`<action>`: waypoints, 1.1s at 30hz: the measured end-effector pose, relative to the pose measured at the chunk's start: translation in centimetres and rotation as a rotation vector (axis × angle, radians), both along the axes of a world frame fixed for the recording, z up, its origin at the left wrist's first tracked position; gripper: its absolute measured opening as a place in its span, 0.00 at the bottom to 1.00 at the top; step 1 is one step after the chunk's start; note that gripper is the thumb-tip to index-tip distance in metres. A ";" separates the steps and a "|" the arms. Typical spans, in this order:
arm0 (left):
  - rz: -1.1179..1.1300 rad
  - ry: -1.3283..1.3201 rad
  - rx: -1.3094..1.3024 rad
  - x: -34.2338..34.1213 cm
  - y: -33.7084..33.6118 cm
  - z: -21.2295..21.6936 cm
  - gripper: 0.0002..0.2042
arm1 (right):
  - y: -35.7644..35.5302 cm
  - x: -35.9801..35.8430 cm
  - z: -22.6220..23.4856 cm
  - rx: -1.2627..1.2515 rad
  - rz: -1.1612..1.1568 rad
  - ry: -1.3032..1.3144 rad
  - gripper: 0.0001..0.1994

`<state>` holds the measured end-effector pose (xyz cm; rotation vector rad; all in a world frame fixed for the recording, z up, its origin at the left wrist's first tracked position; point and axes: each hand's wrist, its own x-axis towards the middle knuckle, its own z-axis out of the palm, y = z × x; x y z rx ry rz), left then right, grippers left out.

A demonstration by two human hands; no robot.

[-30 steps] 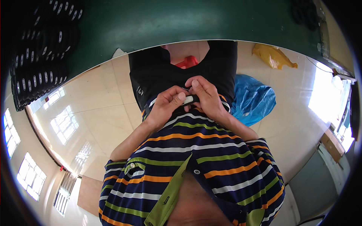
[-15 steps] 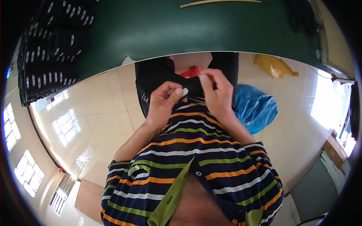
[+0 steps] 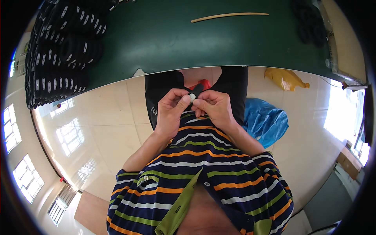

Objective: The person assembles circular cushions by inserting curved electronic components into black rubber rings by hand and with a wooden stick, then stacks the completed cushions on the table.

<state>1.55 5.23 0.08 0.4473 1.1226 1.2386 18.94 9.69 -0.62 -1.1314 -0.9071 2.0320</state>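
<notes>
Above my lap, both hands meet on a small black piece with a whitish oval end (image 3: 192, 97); its exact kind does not show. My left hand (image 3: 169, 109) is closed, pinching the piece from the left with thumb and fingers. From the right, my right hand (image 3: 217, 109) grips it with thumb and forefinger, the other fingers curled beneath. The black part (image 3: 197, 90) sticks up between the two sets of fingertips. Just behind them, something red (image 3: 205, 83) shows between my knees, partly hidden.
Ahead lies a dark green table (image 3: 164, 43) with a chipped near edge. Stacked black rings with white labels (image 3: 58, 84) stand at its left. A thin wooden stick (image 3: 231, 16) lies farther back. Blue (image 3: 266, 119) and yellow plastic bags (image 3: 286, 79) rest on the floor at right.
My right hand has come down and left to join the left hand on the black piece. The table and its things appear lower in the picture.
</notes>
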 end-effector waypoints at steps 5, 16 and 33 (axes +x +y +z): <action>-0.069 0.116 -0.012 0.0 0.5 0.7 0.06 | 0.5 0.6 0.9 -0.091 0.032 0.030 0.06; -0.232 0.562 0.166 0.4 0.0 0.6 0.11 | 0.9 0.6 0.5 0.163 0.007 -0.209 0.01; -0.199 0.169 0.017 -1.0 0.3 0.3 0.12 | 1.6 1.5 -0.3 0.044 0.086 -0.006 0.08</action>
